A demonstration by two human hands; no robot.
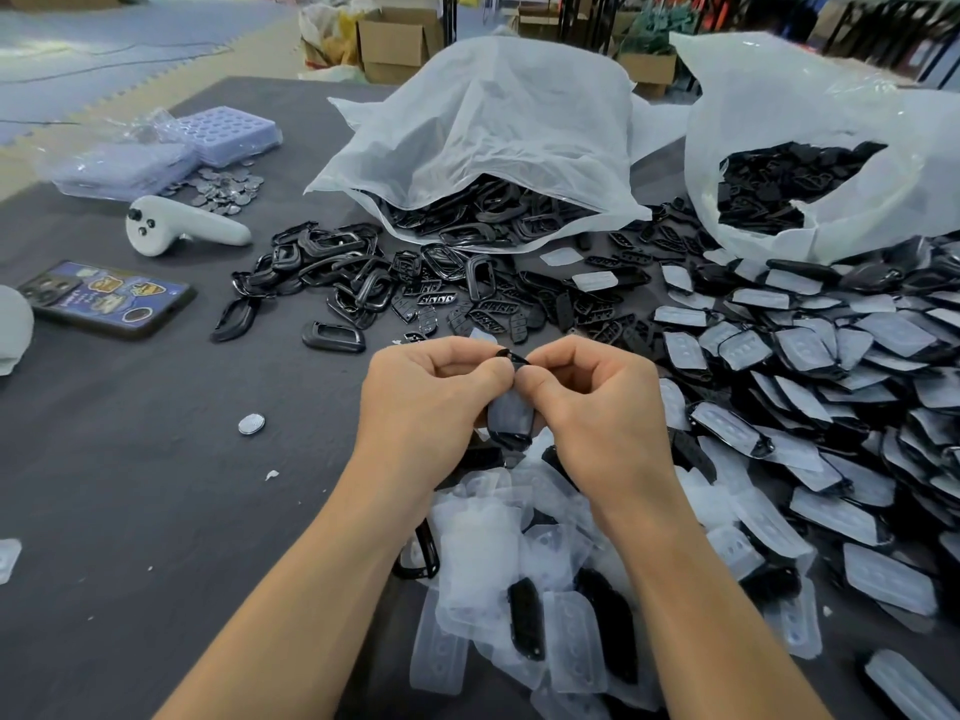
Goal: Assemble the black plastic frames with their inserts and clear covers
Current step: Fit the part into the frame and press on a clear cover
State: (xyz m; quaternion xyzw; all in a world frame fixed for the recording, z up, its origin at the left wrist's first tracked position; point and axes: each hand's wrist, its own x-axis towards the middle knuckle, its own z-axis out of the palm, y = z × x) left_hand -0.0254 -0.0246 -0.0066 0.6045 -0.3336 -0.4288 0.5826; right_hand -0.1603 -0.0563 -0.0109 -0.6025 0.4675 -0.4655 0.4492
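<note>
Both hands meet over the middle of the table around one black frame (510, 417) with a clear cover on its face. My left hand (431, 402) grips its left side and my right hand (592, 402) grips its right side, both thumbs pressing at the top end. Loose black frames (332, 278) lie in a heap beyond my hands, next to black inserts (483, 309). Clear covers (493, 553) are piled below my wrists. Covered frames (810, 366) are stacked at the right.
Two white plastic bags (493, 127) (810, 122) of black parts stand at the back. A white controller (182, 226), a phone (109, 298), metal discs (223, 187) and plastic trays (228, 129) lie at the left. One disc (251, 424) lies alone on the dark table (130, 511).
</note>
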